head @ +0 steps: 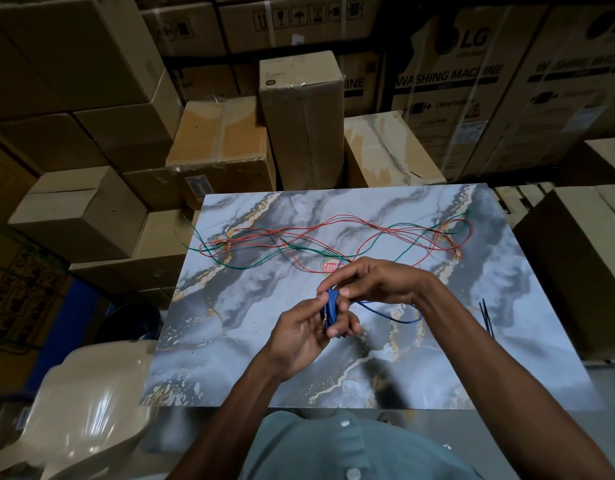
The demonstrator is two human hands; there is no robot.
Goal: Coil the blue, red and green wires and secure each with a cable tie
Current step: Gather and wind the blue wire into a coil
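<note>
- Three wires: blue wire point(331, 311) coiled, pinched closed between left hand point(307, 336) and right hand point(371, 284) above the table point(264, 341).
- Red wire point(333, 233) and green wire point(264, 263): loose, tangled, far side.
- Cable ties point(486, 315): right edge, count unclear.

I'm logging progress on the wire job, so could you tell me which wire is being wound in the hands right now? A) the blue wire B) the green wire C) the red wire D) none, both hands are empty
A: the left hand and right hand pinch the blue wire as a small coil, while the red wire and green wire lie loose on the marble tabletop.
</note>
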